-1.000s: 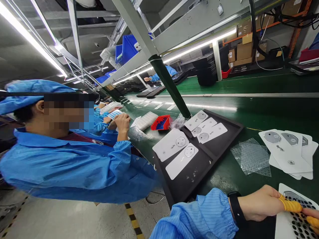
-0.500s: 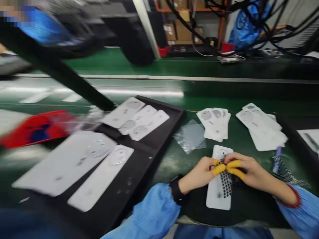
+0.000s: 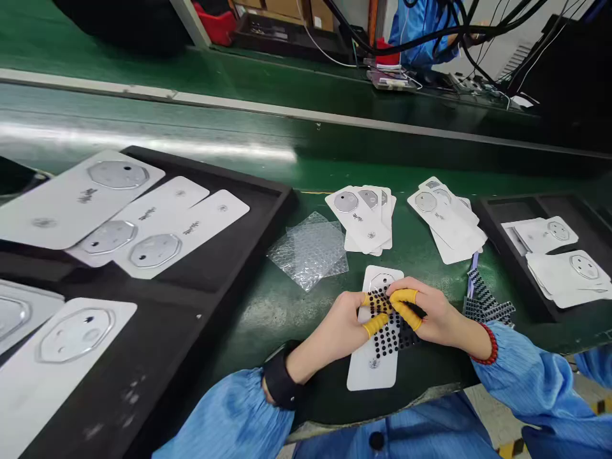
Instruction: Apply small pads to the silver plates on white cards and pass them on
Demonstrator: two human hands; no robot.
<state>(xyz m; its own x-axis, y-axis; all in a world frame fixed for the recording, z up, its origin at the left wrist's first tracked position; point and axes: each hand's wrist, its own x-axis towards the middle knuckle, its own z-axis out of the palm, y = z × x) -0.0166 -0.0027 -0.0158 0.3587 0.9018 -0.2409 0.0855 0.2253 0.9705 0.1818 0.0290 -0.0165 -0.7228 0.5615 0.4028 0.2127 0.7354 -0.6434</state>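
Both hands are bunched together at lower centre of the frame, fingers curled narrow and almost meeting. The left hand (image 3: 340, 326) and the right hand (image 3: 434, 315) pinch at a black dotted sheet (image 3: 389, 338) lying on a white card (image 3: 371, 364), which sits directly beneath both palms on the green bench (image 3: 296, 319). Yellow finger cots (image 3: 404, 296) cover the fingertips (the sheet's edge disappears under the right hand). A black wrist strap (image 3: 280, 384) circles the left wrist, and a red bead bracelet (image 3: 488, 344) circles the right.

Just above the hands lies a square of bubble wrap (image 3: 308, 250), beside two fanned stacks of white cards (image 3: 366, 217). A black tray (image 3: 248, 242) fills the left of the frame, holding more cards, and a second tray (image 3: 492, 223) sits at the right.
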